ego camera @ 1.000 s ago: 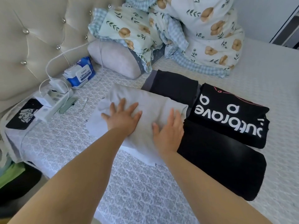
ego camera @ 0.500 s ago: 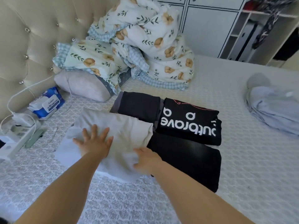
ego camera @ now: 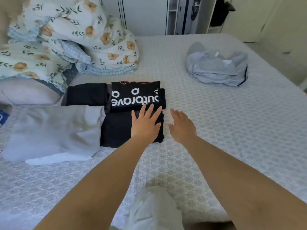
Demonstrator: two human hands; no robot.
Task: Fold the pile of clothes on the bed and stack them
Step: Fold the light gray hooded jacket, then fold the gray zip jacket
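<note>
Both my hands are open and empty. The unfolded blue clothes (ego camera: 216, 68) lie far ahead to the right on the bed (ego camera: 216, 130); my right hand (ego camera: 181, 126) is nearer, my left hand (ego camera: 145, 125) over the black stack (ego camera: 116, 130).

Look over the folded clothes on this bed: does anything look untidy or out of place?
Yes. The grey garment at the left is folded askew, a white layer sticking out beneath. The black pieces look neat.

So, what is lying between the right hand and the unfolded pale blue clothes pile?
Nothing: in the head view, only bare patterned bedcover separates the right hand from the pale blue pile.
</note>
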